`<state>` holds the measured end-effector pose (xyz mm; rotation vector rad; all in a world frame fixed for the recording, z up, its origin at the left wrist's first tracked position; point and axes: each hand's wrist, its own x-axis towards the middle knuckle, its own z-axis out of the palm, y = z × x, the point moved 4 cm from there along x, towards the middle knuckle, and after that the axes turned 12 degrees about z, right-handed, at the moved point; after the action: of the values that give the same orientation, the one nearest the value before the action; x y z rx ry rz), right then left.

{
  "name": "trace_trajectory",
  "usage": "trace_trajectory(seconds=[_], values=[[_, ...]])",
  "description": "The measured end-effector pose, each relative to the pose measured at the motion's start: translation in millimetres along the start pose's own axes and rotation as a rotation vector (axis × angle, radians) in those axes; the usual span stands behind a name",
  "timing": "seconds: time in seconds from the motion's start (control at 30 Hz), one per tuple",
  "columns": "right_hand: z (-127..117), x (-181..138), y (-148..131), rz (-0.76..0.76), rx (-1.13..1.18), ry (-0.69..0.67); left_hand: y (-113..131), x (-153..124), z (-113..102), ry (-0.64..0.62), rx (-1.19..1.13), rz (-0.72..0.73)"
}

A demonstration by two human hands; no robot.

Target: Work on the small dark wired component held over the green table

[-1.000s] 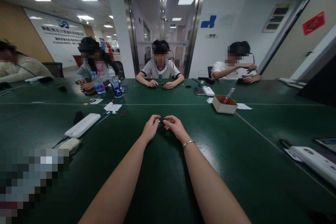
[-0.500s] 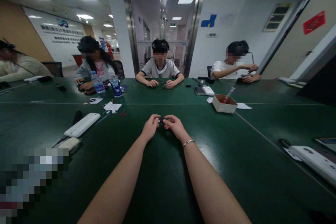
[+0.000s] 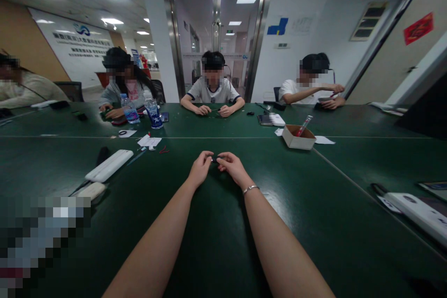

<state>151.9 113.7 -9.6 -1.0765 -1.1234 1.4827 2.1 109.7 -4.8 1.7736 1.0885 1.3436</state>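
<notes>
Both my hands meet over the green table [image 3: 223, 223], in the middle of the view. Between them is a small dark object [image 3: 214, 160], too small and too covered by fingers to tell its kind. My left hand [image 3: 200, 168] pinches its left end between thumb and fingers. The right end is pinched by my right hand [image 3: 232, 166], which has a silver bracelet [image 3: 251, 189] on its wrist. Both hands are closed, fingertips close together around the object.
A cardboard box [image 3: 298, 138] with a red tube stands ahead right. White paper scraps [image 3: 149, 141], a red wire [image 3: 164, 150] and a white power bank [image 3: 109, 166] lie to the left. Water bottles [image 3: 154, 112] stand farther off. Several people sit across the table; a white device [image 3: 417, 214] is at right.
My hands stay in nearly the same place, both still holding the small dark object. The view has shifted very slightly.
</notes>
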Motion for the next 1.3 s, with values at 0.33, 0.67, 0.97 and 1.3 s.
trace_trajectory(seconds=[0.33, 0.67, 0.97, 1.3], values=[[-3, 3, 4, 0.022, 0.057, 0.018, 16, -1, -6, 0.013, 0.045, 0.125], [-1, -1, 0, 0.045, 0.094, 0.031, 20, -1, -7, -0.011, 0.030, 0.117], [-1, -3, -2, 0.062, 0.087, 0.020, 5, 1, -1, -0.010, -0.095, 0.051], [0, -3, -3, 0.049, 0.085, -0.049, 5, 1, 2, -0.055, -0.150, -0.009]])
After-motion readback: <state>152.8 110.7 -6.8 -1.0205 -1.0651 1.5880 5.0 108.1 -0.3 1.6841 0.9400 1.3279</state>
